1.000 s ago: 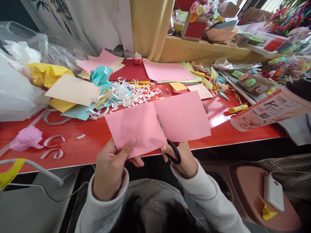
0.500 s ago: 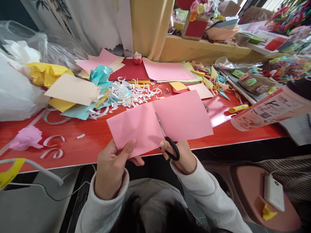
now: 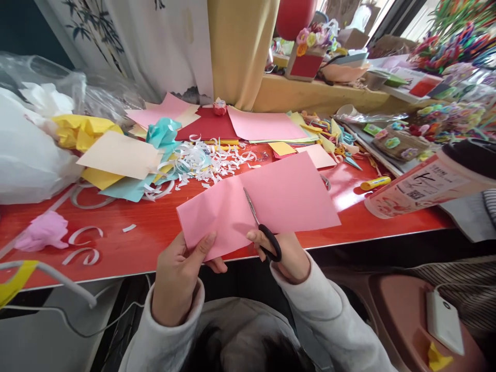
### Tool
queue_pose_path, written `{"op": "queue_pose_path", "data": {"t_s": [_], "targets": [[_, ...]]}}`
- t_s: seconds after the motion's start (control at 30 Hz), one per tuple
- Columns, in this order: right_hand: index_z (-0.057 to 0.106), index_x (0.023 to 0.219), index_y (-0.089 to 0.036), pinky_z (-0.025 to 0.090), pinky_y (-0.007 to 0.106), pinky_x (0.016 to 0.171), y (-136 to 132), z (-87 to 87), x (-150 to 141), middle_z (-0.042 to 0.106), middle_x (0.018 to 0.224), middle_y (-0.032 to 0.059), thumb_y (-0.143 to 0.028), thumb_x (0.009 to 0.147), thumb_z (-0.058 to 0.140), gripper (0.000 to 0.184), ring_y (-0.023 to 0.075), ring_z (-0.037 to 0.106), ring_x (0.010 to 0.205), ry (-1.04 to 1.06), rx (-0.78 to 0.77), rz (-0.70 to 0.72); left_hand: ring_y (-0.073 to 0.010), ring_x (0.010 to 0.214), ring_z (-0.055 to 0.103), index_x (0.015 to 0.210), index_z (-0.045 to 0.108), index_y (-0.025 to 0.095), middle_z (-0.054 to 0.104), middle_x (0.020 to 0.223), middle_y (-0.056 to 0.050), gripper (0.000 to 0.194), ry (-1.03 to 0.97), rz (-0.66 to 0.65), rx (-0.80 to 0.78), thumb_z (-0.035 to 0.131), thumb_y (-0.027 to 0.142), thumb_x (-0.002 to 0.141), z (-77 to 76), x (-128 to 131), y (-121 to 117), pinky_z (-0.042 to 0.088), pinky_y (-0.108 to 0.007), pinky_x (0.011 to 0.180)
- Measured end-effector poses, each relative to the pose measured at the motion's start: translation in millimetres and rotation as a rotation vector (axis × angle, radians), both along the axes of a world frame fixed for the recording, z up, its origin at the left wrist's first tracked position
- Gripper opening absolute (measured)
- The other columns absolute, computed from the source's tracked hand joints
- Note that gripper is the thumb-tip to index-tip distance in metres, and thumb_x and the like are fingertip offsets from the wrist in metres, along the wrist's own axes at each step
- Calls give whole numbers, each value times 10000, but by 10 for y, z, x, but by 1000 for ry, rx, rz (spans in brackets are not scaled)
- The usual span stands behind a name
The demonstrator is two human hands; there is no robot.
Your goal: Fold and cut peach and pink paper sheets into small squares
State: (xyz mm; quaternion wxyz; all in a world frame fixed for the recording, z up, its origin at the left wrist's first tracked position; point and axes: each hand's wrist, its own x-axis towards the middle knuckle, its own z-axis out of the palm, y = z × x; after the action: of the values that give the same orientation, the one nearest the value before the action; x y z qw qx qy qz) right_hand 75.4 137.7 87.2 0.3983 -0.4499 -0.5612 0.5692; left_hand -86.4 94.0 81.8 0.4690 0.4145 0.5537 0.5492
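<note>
A sheet of pink paper with a crease down it is held above the front edge of the red table. My left hand pinches its lower left corner, thumb on top and fingers beneath. My right hand grips black-handled scissors, with the thumb in one handle loop. One metal blade lies over the paper near the crease, pointing up and away; the other blade is hidden under the sheet. A cut seems to run up from the lower edge along the blades.
Shredded white paper strips lie behind the sheet, beside cream paper and crumpled yellow paper. A pink cup with a black lid leans at the right, near a yellow tube. A white power bank rests on a chair.
The view has tilted up slightly, so the table sits lower in it. The scissors and sheet keep nearly the same pose, with the scissor handles shifted slightly left.
</note>
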Motion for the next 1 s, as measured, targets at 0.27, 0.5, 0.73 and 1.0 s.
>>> {"op": "queue_pose_path", "data": {"t_s": [0.27,0.5,0.73,1.0], "targets": [[459,422,-180,263,220,328,14,-61,37,402,340,-64,-421,612,737,414,59,364,304,11,-43,-8,-291,1092,563,1162,541,197,615,1180,-93,635,208,-45,-93,728,435,604,173,-342,177,507,-388,868],[500,427,-176,252,210,292,69,-110,187,424,324,-63,-366,595,758,362,62,367,283,-38,-44,219,-234,1146,527,1183,562,290,550,1271,-54,443,479,-535,246,626,334,747,442,-388,782,447,-355,935],[515,488,-176,281,203,317,141,25,265,428,347,-73,-419,617,735,351,61,376,307,-8,-82,290,-161,964,612,971,692,268,681,1010,-29,239,437,-794,275,572,210,773,408,-259,976,461,-258,838],[487,438,-189,266,207,313,181,29,268,403,336,-62,-438,629,725,394,67,378,309,-93,-93,353,-182,1002,610,985,692,280,685,1049,-23,297,423,-805,199,623,202,707,412,-249,979,453,-301,882]]}}
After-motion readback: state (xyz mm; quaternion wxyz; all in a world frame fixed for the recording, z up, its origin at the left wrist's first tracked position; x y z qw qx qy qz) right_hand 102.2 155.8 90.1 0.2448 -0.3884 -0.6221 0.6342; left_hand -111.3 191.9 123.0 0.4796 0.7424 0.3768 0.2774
